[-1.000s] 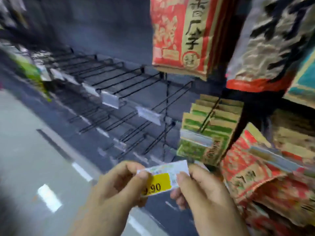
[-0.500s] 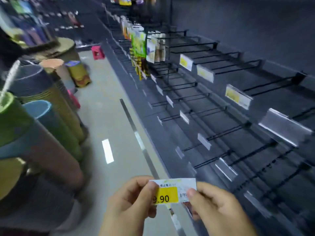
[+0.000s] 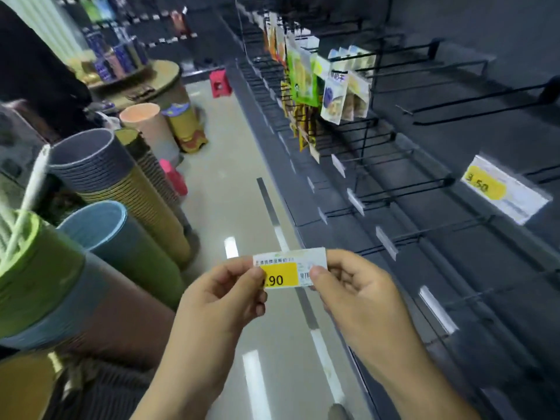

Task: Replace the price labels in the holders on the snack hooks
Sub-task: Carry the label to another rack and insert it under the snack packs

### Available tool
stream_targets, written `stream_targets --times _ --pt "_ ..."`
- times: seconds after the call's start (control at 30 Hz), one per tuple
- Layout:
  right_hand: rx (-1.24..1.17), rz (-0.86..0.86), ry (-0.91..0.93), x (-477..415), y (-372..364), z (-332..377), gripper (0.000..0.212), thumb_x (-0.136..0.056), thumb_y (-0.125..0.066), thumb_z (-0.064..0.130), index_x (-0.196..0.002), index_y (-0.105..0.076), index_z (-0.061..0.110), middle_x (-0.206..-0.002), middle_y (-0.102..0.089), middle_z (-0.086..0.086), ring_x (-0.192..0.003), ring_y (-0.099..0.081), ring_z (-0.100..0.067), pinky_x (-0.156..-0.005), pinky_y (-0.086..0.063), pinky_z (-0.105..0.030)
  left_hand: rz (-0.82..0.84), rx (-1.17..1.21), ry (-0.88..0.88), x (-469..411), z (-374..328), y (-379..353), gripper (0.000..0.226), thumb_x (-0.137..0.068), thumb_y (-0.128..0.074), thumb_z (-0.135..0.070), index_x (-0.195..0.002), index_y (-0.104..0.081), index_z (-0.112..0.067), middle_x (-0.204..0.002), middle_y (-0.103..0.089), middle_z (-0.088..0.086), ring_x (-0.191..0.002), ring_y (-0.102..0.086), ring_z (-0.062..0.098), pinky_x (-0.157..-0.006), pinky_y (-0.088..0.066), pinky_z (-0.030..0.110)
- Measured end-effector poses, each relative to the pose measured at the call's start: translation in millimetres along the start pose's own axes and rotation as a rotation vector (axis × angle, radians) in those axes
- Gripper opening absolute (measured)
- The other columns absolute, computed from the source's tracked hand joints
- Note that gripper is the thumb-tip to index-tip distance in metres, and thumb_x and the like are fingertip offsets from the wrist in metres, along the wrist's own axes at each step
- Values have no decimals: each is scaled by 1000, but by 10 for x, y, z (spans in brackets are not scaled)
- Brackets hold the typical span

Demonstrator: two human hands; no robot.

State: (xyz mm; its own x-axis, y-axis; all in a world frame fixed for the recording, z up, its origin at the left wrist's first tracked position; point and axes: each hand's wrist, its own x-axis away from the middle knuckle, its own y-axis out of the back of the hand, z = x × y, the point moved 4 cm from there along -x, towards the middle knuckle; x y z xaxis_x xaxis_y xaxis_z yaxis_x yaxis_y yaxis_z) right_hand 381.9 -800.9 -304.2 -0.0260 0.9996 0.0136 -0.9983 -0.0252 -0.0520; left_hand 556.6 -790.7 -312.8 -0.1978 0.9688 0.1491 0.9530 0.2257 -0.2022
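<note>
A white price label with a yellow patch reading ".90" is held flat between both hands, low in the middle of the view. My left hand pinches its left end and my right hand pinches its right end. To the right, a dark wall of black wire hooks runs down the aisle, mostly bare. One clear holder at the right carries a yellow label reading "3.50". Several empty clear holders tip the lower hooks.
Snack bags hang on hooks further down the aisle. Stacks of coloured plastic bins lean in from the left. A red stool stands on the pale floor far ahead, beside a round display stand.
The view has swung left, from packed snack bags to a look down the aisle along bare hooks. Both hands keep the same pinch on the label.
</note>
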Motion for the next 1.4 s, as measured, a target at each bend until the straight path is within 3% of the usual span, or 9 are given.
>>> stream_targets --times 0.17,0.3,0.43,0.53,0.7,0.9,1.07,1.3,1.4 --pt "27 112 1 -1252 -369 154 23 -93 -62 5 -88 -75 23 -71 -77 18 -60 -65 8 -57 -46 -5 -65 27 -18 -1092 -311 131 17 -87 -66 -12 -99 -78 -11 -75 -73 6 -61 -60 8 -54 -51 15" --pt "74 114 -70 -2048 -619 45 17 -89 -64 16 -77 -74 23 -65 -75 13 -55 -64 4 -56 -46 -8 -121 53 -43 -1880 -453 296 34 -68 -74 -29 -97 -79 -13 -75 -74 8 -59 -61 10 -53 -51 16" --pt "148 64 -103 -3105 -950 -149 13 -89 -64 23 -80 -73 28 -71 -77 7 -58 -63 2 -62 -50 -21 -76 22 -72 -3101 -496 458 28 -69 -73 -27 -93 -80 -14 -70 -73 5 -58 -60 10 -54 -52 18" --pt "174 -19 -87 -3822 -1195 -245 11 -87 -63 24 -81 -72 25 -73 -76 3 -59 -63 4 -62 -52 -18 22 6 -43 -4031 -534 580 17 -79 -71 -21 -92 -80 -14 -68 -69 2 -59 -58 9 -55 -51 17" --pt "126 -116 -91 -4810 -1461 -75 24 -86 -61 15 -88 -75 35 -70 -77 14 -55 -61 6 -57 -51 -12 205 -66 -7 -5330 -934 522 32 -70 -73 -31 -93 -78 -9 -64 -64 3 -57 -55 10 -54 -50 17" --pt "220 -361 -64 -5706 -1290 108 17 -81 -65 27 -88 -73 40 -75 -77 -3 -62 -68 -19 -64 -58 -38 445 -141 40 -6515 -1093 -88 12 -75 -77 -21 -86 -79 -18 -64 -66 3 -59 -59 13 -57 -51 21" --pt "350 -622 -16 -6162 -873 151 21 -78 -72 25 -91 -69 42 -63 -72 15 -52 -62 1 -48 -44 -9 683 -154 53 -7246 -945 -909 12 -77 -79 -19 -87 -76 -12 -63 -65 6 -58 -60 15 -58 -53 21" --pt "609 -990 -16 -6017 -644 646 17 -74 -78 44 -88 -69 43 -59 -62 1 -46 -53 -10 -43 -38 -12 1186 -104 -102 -7426 -1225 -1903 7 -83 -71 -19 -82 -73 -25 -63 -69 9 -57 -64 12 -55 -54 23" --pt "666 -1176 -20 -5899 -618 714 12 -78 -76 40 -87 -68 42 -63 -65 5 -51 -57 -9 -45 -38 -8 1240 -136 -266 -7377 -1244 -2151 7 -83 -72 -20 -81 -71 -27 -63 -70 4 -54 -62 6 -52 -49 17"
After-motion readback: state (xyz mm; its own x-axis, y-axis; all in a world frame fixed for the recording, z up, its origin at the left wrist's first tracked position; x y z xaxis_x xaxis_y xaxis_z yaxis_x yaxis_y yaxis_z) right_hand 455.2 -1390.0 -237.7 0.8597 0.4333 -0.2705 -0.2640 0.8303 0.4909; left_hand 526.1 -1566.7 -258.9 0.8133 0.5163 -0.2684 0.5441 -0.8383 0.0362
